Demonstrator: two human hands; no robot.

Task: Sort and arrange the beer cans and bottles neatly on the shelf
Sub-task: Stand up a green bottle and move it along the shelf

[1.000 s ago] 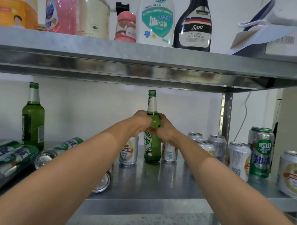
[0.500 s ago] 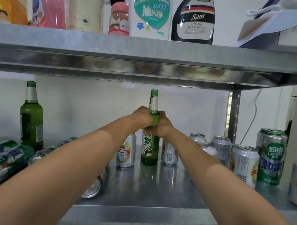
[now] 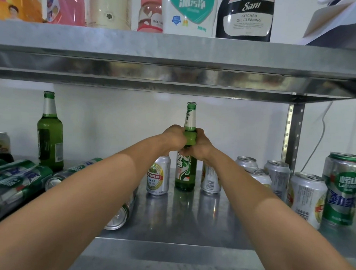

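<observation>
A green beer bottle [image 3: 185, 174] stands upright at the back middle of the metal shelf [image 3: 190, 222]. My left hand [image 3: 174, 137] and my right hand [image 3: 201, 144] both grip its shoulder, fingers curled round the glass. A silver can with a green and yellow label [image 3: 158, 178] stands just left of it, another silver can [image 3: 210, 181] just right. A second green bottle [image 3: 50, 134] stands upright at the back left. Several green cans [image 3: 14, 187] lie on their sides at the left. Several upright silver cans [image 3: 276, 178] and a tall green can [image 3: 341, 189] stand at the right.
One can [image 3: 119, 215] lies on its side under my left forearm. The upper shelf [image 3: 175, 60] hangs low overhead, loaded with cleaning bottles [image 3: 189, 14]. A perforated upright post [image 3: 293, 139] rises at the back right. Bare shelf surface lies in front of the held bottle.
The bottle, held by both hands, has stayed in place between the two silver cans. The view has shifted slightly, and a can at the far left has come into view.
</observation>
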